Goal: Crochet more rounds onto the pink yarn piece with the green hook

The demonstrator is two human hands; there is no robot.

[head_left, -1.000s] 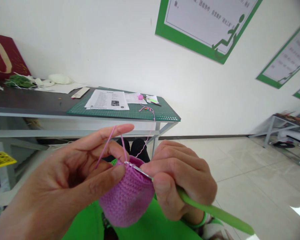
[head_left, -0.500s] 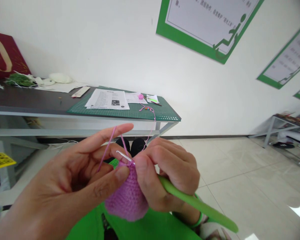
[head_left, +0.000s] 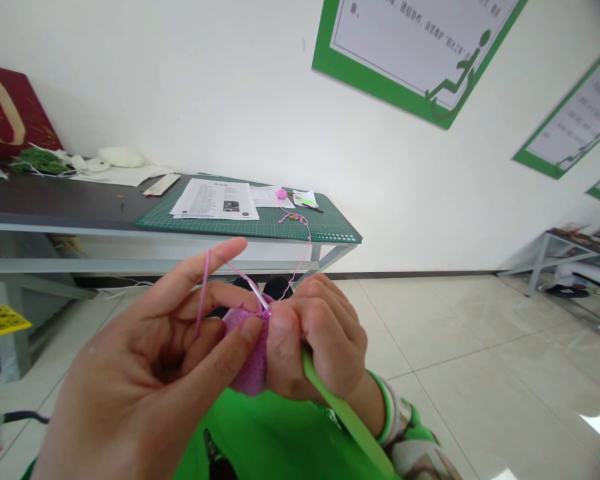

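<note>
My left hand (head_left: 180, 347) pinches the upper edge of a pink crocheted piece (head_left: 250, 373) between thumb and fingers. Pink yarn (head_left: 203, 287) loops over its raised index finger and slants down to the hook tip. In my right hand (head_left: 320, 333) is a crochet hook (head_left: 347, 417) with a thick green handle. The metal tip of the hook meets the yarn at the top edge of the piece. My right fingertips press close beside that edge, and much of the piece is hidden behind both hands.
Ahead stands a table (head_left: 80, 207) with a green cutting mat (head_left: 275, 230), printed sheets (head_left: 215, 199) and a small pink yarn ball (head_left: 281, 194). A yarn strand hangs from the table edge toward my hands. Green-framed posters (head_left: 430, 107) hang on the wall.
The hook's handle has swung to a steeper slant, and its tip now catches the yarn. My right hand has shifted left, and the crocheted piece has tilted and risen slightly.
</note>
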